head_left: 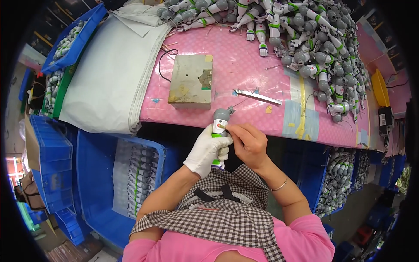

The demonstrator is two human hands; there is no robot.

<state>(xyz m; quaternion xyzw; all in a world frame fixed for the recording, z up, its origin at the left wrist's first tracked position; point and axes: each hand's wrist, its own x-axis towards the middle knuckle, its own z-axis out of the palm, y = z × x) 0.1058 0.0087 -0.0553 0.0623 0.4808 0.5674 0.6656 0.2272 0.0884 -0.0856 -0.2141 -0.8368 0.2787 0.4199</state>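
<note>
A toy robot arm (pixel 221 115) in white, grey and green stands nearly upright in front of me, a thin wire trailing from its grey end. My left hand (pixel 206 149), in a white glove, is wrapped round its lower part. With pinched fingers, my bare right hand (pixel 249 140) holds a small brownish stick (pixel 224 126) against the red spot on the arm's white section. Just beyond, a grey metal box (pixel 187 83) rests on the pink table covering (pixel 235 52). Metal tweezers (pixel 258 97) lie to the right of the box.
A large heap of similar toy arms (pixel 323 48) covers the table's far right. White sheets (pixel 109 70) are stacked at the left. Blue bins (pixel 94 187) with toy arms flank me on both sides. A dark cable (pixel 162 65) curves beside the box.
</note>
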